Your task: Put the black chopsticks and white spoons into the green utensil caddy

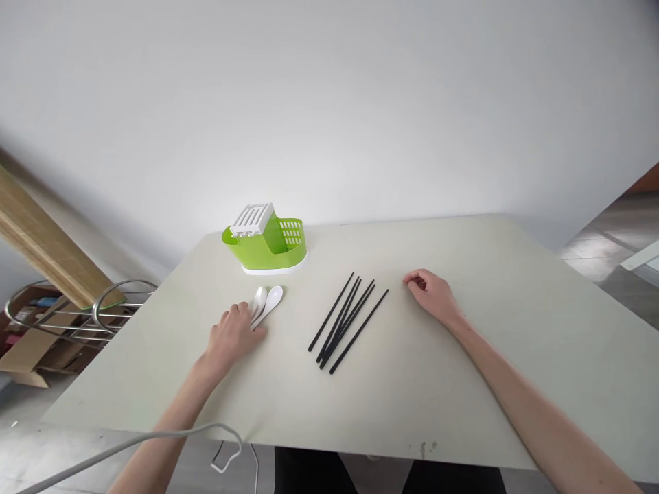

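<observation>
Through the head camera I see the green cutlery caddy (268, 256) near the wall (360, 123). Just on its near side lie two white spoons (274, 296), my left hand (231, 334) bent over their handles; I can't tell whether those fingers grip or merely rest. Black chopsticks (348, 325) fan out to the caddy's near right. Beyond them, farther right of the caddy, my right hand (434, 295) has fingers loosely curled; how fully closed, I can't tell.

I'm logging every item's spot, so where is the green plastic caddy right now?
In the head view, the green plastic caddy stands left of centre, near the back edge of the pale table, just beyond the white spoons.
</observation>
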Demonstrator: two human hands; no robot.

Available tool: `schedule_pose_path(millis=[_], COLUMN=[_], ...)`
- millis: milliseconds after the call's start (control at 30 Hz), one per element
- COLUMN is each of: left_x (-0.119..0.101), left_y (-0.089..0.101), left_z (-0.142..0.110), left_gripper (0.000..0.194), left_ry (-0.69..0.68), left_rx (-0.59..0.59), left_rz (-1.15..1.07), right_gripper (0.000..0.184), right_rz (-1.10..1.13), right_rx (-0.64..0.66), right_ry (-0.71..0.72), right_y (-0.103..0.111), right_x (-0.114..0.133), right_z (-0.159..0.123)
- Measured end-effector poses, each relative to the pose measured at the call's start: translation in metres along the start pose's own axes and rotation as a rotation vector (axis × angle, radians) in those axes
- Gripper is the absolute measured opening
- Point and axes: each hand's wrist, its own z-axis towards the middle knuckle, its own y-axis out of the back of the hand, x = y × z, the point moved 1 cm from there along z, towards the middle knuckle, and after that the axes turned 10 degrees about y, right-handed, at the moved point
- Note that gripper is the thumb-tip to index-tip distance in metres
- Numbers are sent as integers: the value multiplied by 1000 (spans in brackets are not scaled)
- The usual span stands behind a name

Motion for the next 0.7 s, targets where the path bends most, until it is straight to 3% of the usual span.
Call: schedule_pose_path(millis=[133,367,500,700], left_x=[9,1,-34,-123], left_y=[1,-7,-4,10], left_z=[4,-1,-18,-74], left_gripper=[40,37,37,24], left_ry=[-66,-191,-361,-595], left_rx=[70,-6,-43,16], left_rz=[55,-106,-196,-112], right_gripper=[19,18,18,23], right_rz=[11,58,108,197], right_rx=[-6,-22,-65,-250], right_ry=[-5,-21,-44,-111], right_y=[0,1,1,7], right_x=[-1,-2,-4,-22], right_z=[2,3,4,9])
